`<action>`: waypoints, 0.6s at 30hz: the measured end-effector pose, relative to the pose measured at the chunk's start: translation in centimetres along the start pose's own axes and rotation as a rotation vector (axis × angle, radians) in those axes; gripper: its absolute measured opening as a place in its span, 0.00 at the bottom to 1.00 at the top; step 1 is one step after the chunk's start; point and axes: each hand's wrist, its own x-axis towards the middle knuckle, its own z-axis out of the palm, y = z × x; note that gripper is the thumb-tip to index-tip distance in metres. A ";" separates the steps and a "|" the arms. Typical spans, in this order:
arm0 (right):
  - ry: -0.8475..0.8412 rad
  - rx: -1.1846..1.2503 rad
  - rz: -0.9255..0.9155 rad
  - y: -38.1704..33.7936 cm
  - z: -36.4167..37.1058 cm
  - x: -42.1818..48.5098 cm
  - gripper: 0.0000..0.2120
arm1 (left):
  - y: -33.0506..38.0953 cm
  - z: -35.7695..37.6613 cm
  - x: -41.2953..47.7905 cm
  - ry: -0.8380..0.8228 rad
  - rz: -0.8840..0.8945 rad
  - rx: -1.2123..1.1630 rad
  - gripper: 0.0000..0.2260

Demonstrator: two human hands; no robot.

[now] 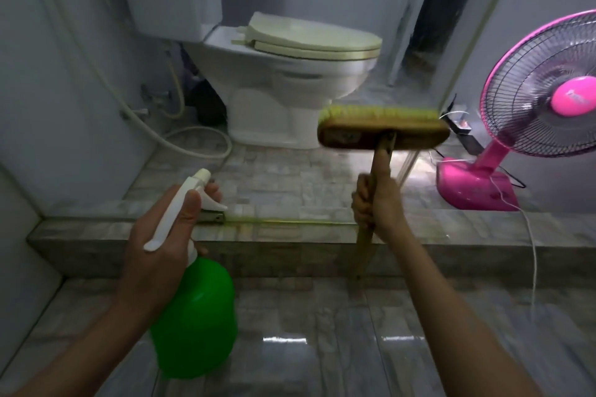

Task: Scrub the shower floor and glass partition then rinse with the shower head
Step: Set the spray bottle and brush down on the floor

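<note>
1. Left hand point(161, 229) is wrapped tight round the neck of the green spray bottle point(196, 316), with a fingertip out by the white trigger. The bottle is near me, down on the left, nozzle pointing up toward the raised tiled step point(290, 235).

2. Right hand point(379, 203) is closed in a fist on the handle of the scrub brush point(383, 132), thumb laid up along the stick. The brush head is up in the air, bristles facing away from me, well off the tiles.

3. The shower floor point(283, 177) is the raised tiled bit past the step, running up to the toilet point(290, 74) at the far side. It's not soaped yet as far as I can tell.

4. Biggest worry: the pink fan point(541, 87) is sitting on the right with its white cord point(532, 267) trailing across the tiles. Spray or rinse water heading that way is bad news.

5. The near floor looks glossy, so slipping on the step with both hands full is a real risk.

6. The brush is right beside the toilet bowl, so a careless swing could clip it.

7. Hard to make out: the glass partition point(419, 26). I think it's the pane on the far right but it's hazy. No shower head in sight, just a hose point(200, 142) coiled on the far left.
</note>
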 end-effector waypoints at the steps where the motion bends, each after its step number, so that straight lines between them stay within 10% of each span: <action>1: 0.014 -0.023 0.047 3.3 0.2 -0.9 0.33 | -0.6 -0.3 -0.4 0.011 -0.002 0.014 0.22; 7: 0.045 -0.173 0.440 13.4 1.5 -4.9 0.32 | -4.0 -1.1 -2.9 -0.037 -0.117 0.008 0.29; 12: 0.003 -0.112 0.558 9.5 3.9 -5.1 0.31 | -4.8 -1.4 -4.4 -0.082 -0.255 -0.023 0.12; 18: -0.140 -0.121 0.773 3.1 8.0 -7.5 0.22 | -0.8 -4.4 -6.3 0.022 -0.398 -0.078 0.25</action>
